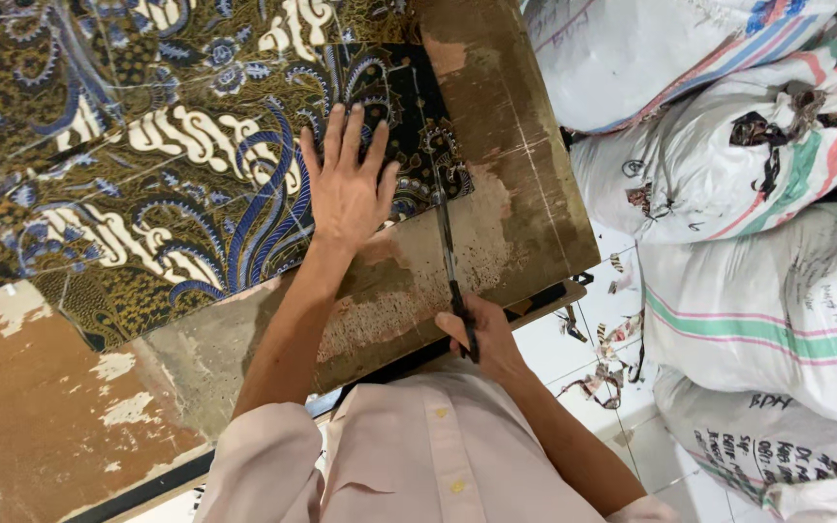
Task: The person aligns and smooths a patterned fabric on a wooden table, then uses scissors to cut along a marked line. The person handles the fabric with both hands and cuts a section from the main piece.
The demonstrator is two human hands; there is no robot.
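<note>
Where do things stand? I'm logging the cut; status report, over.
Left hand flat on the patterned fabric. Right hand grips scissors, blades at the fabric's right edge. Worn table beyond the blades; nothing in the way.

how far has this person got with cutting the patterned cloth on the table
Early on, by the look of it. The long scissors in the right hand have their tips just inside the near edge of the patterned cloth, so only a short slit can be made out. The left hand presses the cloth flat on the worn table. The chalk line running on towards the far edge looks uncut.
</note>
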